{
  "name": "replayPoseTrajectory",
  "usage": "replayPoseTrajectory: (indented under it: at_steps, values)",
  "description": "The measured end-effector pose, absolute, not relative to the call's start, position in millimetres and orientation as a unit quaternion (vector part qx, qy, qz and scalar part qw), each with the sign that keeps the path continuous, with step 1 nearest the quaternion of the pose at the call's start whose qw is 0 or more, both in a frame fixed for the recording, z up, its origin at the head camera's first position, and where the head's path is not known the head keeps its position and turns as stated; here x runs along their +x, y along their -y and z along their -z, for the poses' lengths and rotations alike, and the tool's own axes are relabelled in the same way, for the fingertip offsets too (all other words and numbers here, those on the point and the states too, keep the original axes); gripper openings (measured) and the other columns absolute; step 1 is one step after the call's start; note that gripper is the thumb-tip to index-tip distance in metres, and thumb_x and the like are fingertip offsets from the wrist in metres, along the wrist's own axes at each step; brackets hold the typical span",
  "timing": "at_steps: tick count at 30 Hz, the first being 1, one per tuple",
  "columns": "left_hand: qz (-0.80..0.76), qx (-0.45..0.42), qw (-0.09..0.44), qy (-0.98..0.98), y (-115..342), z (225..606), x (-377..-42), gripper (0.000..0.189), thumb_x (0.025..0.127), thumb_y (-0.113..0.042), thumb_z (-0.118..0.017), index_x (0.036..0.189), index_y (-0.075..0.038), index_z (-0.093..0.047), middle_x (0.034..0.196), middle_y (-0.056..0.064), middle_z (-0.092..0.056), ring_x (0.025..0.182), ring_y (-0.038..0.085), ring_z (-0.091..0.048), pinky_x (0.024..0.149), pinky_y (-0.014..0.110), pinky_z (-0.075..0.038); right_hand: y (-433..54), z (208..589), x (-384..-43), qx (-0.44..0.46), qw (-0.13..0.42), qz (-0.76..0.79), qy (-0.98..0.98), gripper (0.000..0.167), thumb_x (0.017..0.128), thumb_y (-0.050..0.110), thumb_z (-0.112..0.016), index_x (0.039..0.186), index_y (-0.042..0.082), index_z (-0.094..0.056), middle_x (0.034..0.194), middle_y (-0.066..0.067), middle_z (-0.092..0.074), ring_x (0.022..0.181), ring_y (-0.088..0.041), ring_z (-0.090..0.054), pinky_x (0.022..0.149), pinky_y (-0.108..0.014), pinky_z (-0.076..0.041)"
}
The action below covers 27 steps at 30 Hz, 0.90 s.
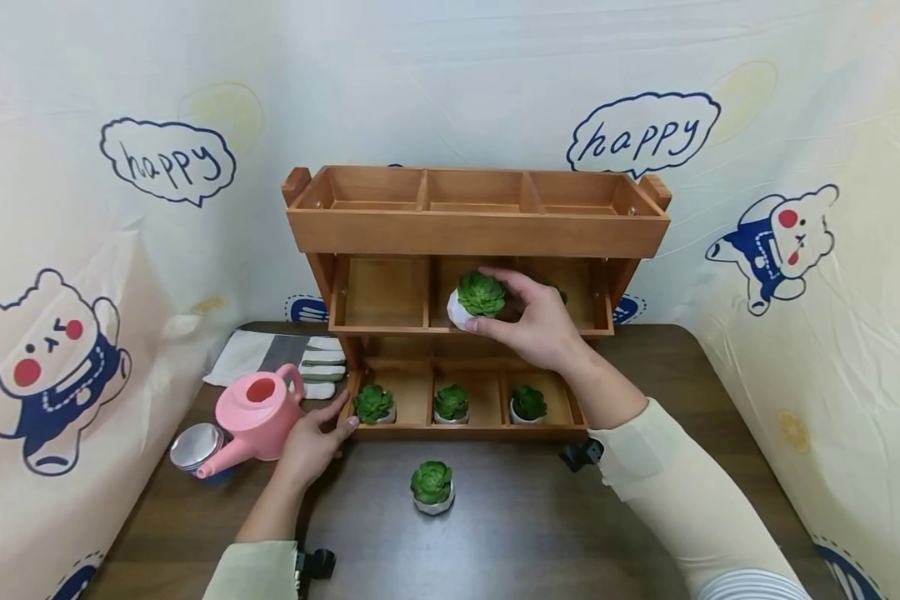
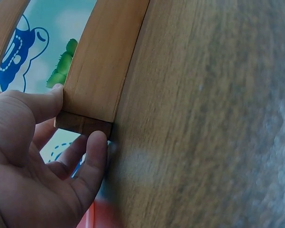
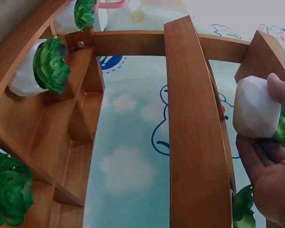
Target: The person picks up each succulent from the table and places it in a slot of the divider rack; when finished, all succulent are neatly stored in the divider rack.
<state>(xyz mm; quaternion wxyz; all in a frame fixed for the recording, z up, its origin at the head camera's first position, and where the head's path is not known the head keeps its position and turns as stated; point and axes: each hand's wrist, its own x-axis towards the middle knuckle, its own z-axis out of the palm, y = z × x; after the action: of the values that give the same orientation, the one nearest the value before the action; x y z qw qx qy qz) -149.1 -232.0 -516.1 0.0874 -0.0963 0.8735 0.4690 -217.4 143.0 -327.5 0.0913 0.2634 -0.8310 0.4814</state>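
Our right hand (image 1: 536, 323) has a plant (image 1: 482, 295) pinched between thumb and fingertips, its white pot just beyond them and its leaves toward the palm. We see it held in front of the middle tier's central compartment; whether it touches the shelf (image 1: 480, 234), we cannot tell. Our left hand (image 1: 309, 446) grips the shelf's lower left corner, thumb and fingers about it, near the watering can (image 1: 253, 414). Another plant (image 1: 431, 487) stands on the table (image 1: 540, 508) before the bottom tier.
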Motion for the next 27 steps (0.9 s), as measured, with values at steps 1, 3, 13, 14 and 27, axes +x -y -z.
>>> replayPoseTrajectory:
  at_steps: [1,3,13,14,27]
  values:
    - [-0.469,-0.096,0.087,-0.874,232,516,-149,0.068,0.096,-0.047,-0.073,0.157,-0.033,-0.046,0.154,0.023,-0.047,0.074,0.025,-0.067,0.072,0.034,-0.056,-142,328,-218,0.260,0.092,-0.482,0.832,0.070,0.083,0.033,-0.090,0.146,0.020,-0.059,0.130,-0.003,-0.067,0.103,-0.020,-0.069,0.088,-0.046,-0.058]
    - [-0.468,-0.096,0.088,-0.874,232,516,-149,0.068,0.096,-0.047,-0.072,0.158,-0.033,-0.046,0.154,0.023,-0.047,0.073,0.024,-0.068,0.072,0.034,-0.056,-140,328,-219,0.255,0.093,-0.481,0.834,0.071,0.084,0.032,-0.089,0.146,0.019,-0.059,0.132,-0.003,-0.066,0.106,-0.018,-0.068,0.090,-0.043,-0.058]
    - [-0.466,-0.090,0.085,-0.876,233,517,-149,0.069,0.096,-0.048,-0.073,0.158,-0.031,-0.046,0.154,0.022,-0.048,0.071,0.025,-0.066,0.070,0.034,-0.056,-125,333,-224,0.253,0.091,-0.496,0.826,0.070,0.085,0.019,-0.088,0.148,0.017,-0.056,0.132,-0.007,-0.065,0.112,-0.020,-0.070,0.089,-0.037,-0.059]
    - [-0.467,-0.086,0.084,-0.876,233,518,-149,0.070,0.096,-0.048,-0.072,0.158,-0.030,-0.046,0.154,0.023,-0.047,0.071,0.025,-0.066,0.070,0.034,-0.056,-124,335,-225,0.251,0.088,-0.493,0.828,0.070,0.085,0.019,-0.087,0.148,0.017,-0.056,0.132,-0.007,-0.065,0.112,-0.019,-0.070,0.088,-0.037,-0.059]
    - [-0.468,-0.094,0.084,-0.875,233,518,-150,0.069,0.095,-0.049,-0.073,0.157,-0.033,-0.046,0.153,0.022,-0.049,0.071,0.025,-0.067,0.071,0.034,-0.056,-107,340,-230,0.205,0.072,-0.425,0.879,0.073,0.086,0.032,-0.086,0.150,0.022,-0.054,0.139,-0.004,-0.064,0.122,-0.021,-0.063,0.098,-0.044,-0.053]
